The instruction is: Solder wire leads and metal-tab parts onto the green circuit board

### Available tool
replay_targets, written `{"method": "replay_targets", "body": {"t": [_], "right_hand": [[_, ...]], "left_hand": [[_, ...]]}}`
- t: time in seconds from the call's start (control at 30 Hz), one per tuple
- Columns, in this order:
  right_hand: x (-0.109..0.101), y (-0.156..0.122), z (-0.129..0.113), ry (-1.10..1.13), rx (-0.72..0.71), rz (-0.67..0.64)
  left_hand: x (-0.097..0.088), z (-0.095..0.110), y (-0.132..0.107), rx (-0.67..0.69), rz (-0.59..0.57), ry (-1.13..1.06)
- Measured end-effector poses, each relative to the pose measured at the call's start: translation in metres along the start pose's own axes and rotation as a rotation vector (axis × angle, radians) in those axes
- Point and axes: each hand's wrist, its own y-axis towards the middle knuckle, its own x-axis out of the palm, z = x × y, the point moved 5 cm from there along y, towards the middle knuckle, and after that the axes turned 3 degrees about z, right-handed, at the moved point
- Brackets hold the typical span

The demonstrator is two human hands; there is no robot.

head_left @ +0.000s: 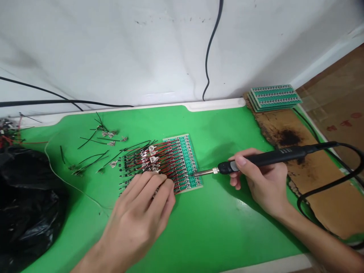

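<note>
In my right hand (pixel 264 182) is a black soldering iron (pixel 264 157), held like a pen and nearly level. Its metal tip meets the green circuit board (pixel 186 151) near the right side, or hovers just over it; I cannot tell which. Rows of red wires (pixel 170 159) run left from the board to small metal parts and black leads (pixel 136 148). My left hand (pixel 139 212) lies over the lower wires, fingers bent and pressed together at the board's lower left edge. What they pinch is hidden beneath them.
Several loose metal parts with black wires (pixel 110 143) lie at upper left. A black plastic bag (pixel 31 208) fills the left edge. At right, stacked circuit boards (pixel 275 98) sit on scorched cardboard (pixel 327 197). The iron's cable (pixel 321 193) loops there. A white wall (pixel 127 57) stands behind.
</note>
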Motion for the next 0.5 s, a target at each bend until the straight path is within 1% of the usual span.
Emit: {"method": "replay_targets", "body": {"t": [0.33, 0.5], "right_hand": [[-0.0003, -0.0011, -0.0012, -0.016, -0.001, 0.001], [0.0004, -0.0006, 0.0003, 0.001, 0.006, 0.003]], "left_hand": [[-0.001, 0.002, -0.0015, -0.005, 0.082, -0.03], [-0.0002, 0.0027, -0.0037, 0.004, 0.071, -0.022]]}}
